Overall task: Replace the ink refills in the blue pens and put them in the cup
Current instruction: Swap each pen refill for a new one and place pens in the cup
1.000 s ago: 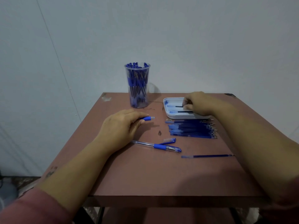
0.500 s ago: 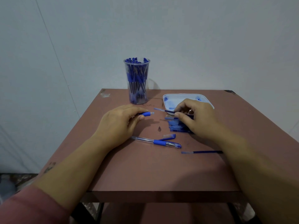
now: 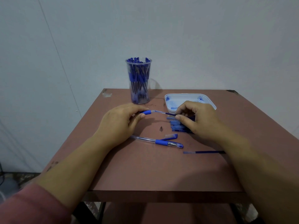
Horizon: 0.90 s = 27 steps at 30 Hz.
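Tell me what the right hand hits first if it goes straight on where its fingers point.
Pinching a refill, the right hand points left; it would probably first meet the pen held by the left hand, though depth is uncertain.

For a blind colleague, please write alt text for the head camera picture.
The left hand holds a blue pen body while the right hand pinches a refill at its open end. Behind them on the table stand a cup full of pens and a white tray; another pen and spare refills lie nearby.

Left sleeve point(image 3: 27, 206) — dusty pink, cuff at mid-forearm; small dark marks point(image 3: 52, 165) beside it; left hand point(image 3: 119, 122), right hand point(image 3: 199, 120) bare.
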{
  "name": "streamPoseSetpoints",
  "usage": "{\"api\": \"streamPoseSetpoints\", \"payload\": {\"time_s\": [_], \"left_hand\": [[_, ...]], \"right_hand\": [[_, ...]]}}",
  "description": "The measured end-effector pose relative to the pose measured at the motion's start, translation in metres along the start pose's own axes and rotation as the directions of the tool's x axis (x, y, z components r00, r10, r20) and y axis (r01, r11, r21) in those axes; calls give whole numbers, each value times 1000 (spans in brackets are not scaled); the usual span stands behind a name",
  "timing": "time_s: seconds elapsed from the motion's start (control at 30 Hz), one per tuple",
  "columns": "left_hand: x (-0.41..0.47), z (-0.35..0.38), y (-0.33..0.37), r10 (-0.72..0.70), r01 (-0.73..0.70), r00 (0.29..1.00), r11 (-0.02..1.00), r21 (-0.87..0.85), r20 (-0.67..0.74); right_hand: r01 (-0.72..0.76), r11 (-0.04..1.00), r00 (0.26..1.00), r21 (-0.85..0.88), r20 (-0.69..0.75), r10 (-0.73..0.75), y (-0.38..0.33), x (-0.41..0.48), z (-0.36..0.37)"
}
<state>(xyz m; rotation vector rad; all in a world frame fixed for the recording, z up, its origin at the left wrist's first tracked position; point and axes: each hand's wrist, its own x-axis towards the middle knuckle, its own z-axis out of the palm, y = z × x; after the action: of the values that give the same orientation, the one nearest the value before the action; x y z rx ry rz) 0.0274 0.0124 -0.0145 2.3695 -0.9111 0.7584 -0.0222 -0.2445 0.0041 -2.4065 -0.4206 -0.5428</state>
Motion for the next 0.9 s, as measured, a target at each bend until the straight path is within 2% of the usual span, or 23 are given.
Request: {"api": "streamPoseSetpoints", "payload": {"time_s": [0.2,0.47,0.63,0.9], "left_hand": [[0,-1,3,-10,11,1000,1000,28,-6],[0,-2,0,56,-57,998,998,26,17],[0,3,10,123,-123,992,992,22,30],[-1,1,9,88,-88,996,995,57,-8]], "right_hand": [[7,1000,999,9,35,-8,-2,-1,0],[4,998,999,-69,49,-1,-8,-2,-2],[58,996,993,-67,103,-51,-20,0,5],[18,998,1000,-66,23,-16,-7,-3,-3]]}}
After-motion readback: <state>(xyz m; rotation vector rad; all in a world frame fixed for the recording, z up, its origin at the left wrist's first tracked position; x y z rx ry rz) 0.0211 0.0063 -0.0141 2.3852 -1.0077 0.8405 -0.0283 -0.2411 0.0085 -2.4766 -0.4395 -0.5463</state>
